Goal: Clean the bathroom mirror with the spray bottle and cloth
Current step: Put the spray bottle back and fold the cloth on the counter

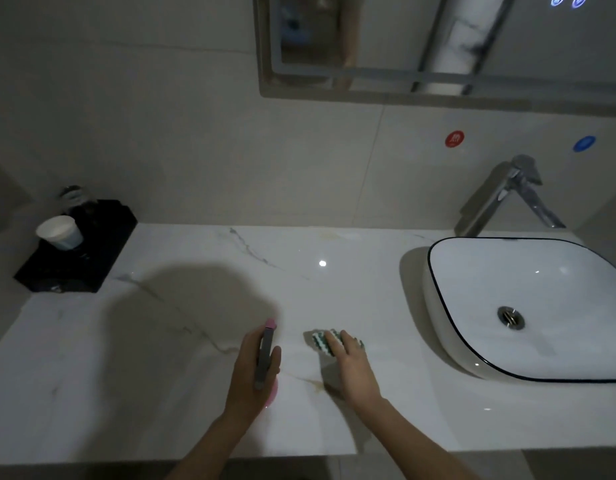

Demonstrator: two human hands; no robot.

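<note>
I'm gripping the spray bottle (265, 358) in my left hand (253, 372), low over the bench (161, 341). My right hand (351, 365) is resting fingers-flat on the cloth (322, 341) lying on the bench, left of the sink (438, 306). Mirror (438, 39) is hanging above.

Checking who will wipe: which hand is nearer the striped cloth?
Right. The right hand rests its fingers on the striped cloth on the countertop. The left hand is apart from it, to its left, holding the spray bottle.
</note>
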